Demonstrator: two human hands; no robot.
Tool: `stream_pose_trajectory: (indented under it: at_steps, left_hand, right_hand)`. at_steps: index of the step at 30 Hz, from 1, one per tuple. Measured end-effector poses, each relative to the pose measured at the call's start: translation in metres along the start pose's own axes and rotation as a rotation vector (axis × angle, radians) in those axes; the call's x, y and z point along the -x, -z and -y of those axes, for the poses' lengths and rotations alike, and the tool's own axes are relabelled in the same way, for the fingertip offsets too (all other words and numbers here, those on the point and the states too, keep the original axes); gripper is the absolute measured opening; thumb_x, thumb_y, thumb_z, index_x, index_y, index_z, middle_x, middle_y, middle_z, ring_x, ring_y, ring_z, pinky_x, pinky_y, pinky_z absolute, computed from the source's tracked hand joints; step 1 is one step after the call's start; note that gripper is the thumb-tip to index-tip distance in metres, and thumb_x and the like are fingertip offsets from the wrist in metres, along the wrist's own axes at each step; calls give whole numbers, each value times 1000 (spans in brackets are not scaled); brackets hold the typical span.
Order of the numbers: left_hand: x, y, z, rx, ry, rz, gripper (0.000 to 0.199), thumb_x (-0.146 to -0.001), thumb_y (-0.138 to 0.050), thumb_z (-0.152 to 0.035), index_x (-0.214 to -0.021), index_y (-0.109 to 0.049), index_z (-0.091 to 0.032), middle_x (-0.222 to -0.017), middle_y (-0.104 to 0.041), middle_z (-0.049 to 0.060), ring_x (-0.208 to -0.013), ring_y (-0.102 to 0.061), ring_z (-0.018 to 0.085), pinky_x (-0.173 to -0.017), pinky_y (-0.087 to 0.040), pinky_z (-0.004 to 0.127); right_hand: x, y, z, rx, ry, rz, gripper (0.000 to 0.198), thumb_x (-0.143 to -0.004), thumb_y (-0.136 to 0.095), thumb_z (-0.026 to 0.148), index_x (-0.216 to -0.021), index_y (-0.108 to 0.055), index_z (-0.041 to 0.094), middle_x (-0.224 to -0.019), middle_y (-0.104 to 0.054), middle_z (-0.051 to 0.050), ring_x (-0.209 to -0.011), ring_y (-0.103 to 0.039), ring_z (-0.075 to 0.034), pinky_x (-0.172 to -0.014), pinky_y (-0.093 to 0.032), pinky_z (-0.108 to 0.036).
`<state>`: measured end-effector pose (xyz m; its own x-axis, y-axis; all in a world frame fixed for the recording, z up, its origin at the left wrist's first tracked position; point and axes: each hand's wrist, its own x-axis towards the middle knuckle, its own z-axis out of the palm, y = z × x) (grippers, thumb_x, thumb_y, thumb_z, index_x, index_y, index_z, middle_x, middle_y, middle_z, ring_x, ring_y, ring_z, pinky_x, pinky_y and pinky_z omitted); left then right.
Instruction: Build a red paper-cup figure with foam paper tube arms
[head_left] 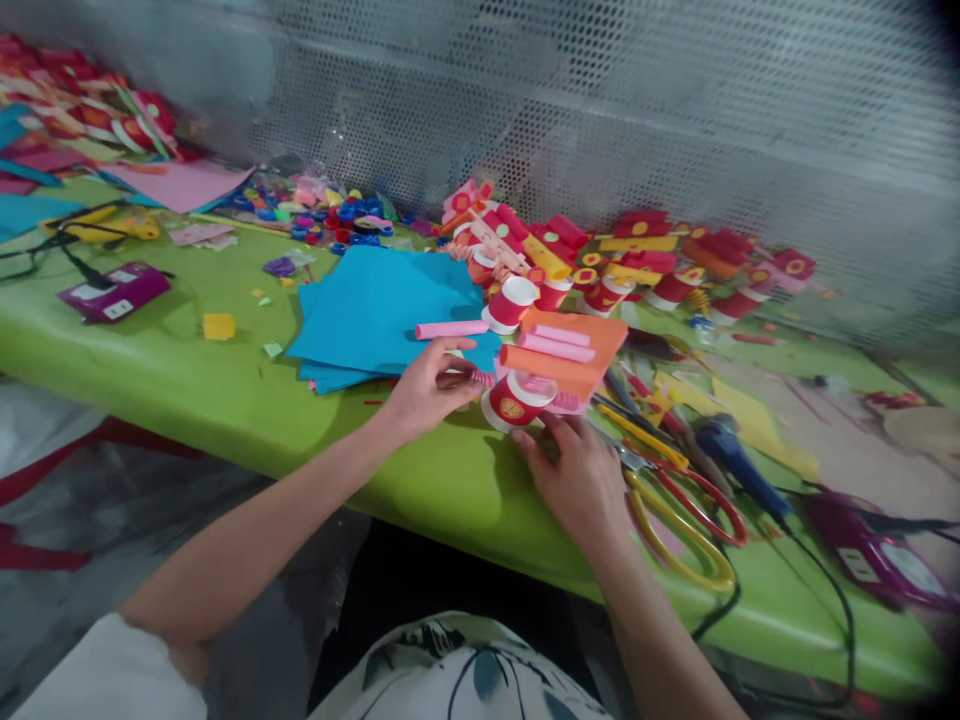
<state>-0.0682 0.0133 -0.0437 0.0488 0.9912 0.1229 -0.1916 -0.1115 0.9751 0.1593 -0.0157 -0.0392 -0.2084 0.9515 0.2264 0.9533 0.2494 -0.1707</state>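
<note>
**Red cup stands between two hands**

The red cup point(512, 408) sits between both sets of fingertips, its long axis rising from the flared white rim and leaning slightly rightward. The left hand point(427, 393) narrows its fingers around a pink coil point(483, 378), pointing crosswise toward the cup. The right hand point(581, 478) has slightly parted fingers beside the rim; I cannot tell whether they grip.

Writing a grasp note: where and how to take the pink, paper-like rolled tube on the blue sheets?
I'd pinch the pink tube lightly across its middle, from above and the near side, where the left hand is. It lies flat on the stacked blue sheets, long and thin, while its right end nearly meets a red-and-white cup.
</note>
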Motion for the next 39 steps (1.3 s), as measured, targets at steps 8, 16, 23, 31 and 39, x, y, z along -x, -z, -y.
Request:
stream_pose_trajectory:
  at_steps: [8,16,23,31,39]
  left_hand:
    - [-5,-6,5,-117,-91,-1,52,-81,-82,-25,-123,-52,-23,-103,-67,5,-94,-69,18,-78,-59,30]
    - [1,-5,10,-277,-217,-14,55,-84,-80,-34,-128,-48,-23,-111,-67,8,-107,-69,22,-84,-62,35]
    - [4,-7,8,-347,-242,-28,56,-88,-77,-32,-133,-45,-22,-109,-68,7,-103,-70,20,-85,-62,34]
    - [6,-12,6,-354,-230,-42,58,-89,-76,-29,-137,-45,-23,-107,-68,6,-100,-71,20,-85,-63,34]
    - [9,-16,8,-310,-242,-22,61,-92,-72,-27,-143,-41,-23,-111,-67,7,-96,-73,18,-89,-63,35]
  right_hand:
    - [-10,3,12,54,-32,76,42,-101,-55,56,-113,-69,19,-113,-74,-13,-104,-68,-31,-84,-37,-41]
    - [-16,2,14,-27,-60,43,36,-97,-60,54,-105,-66,19,-109,-76,-12,-105,-69,-32,-85,-34,-41]
    - [-13,-1,13,-40,-61,13,41,-99,-56,57,-112,-65,20,-108,-76,-13,-103,-70,-31,-83,-34,-40]
    - [-16,-3,14,-18,-75,-2,50,-97,-54,66,-108,-65,18,-107,-76,-14,-102,-71,-32,-85,-34,-42]
    - [-17,-4,14,13,-79,13,48,-99,-49,63,-103,-64,18,-101,-75,-13,-95,-71,-30,-81,-33,-40]
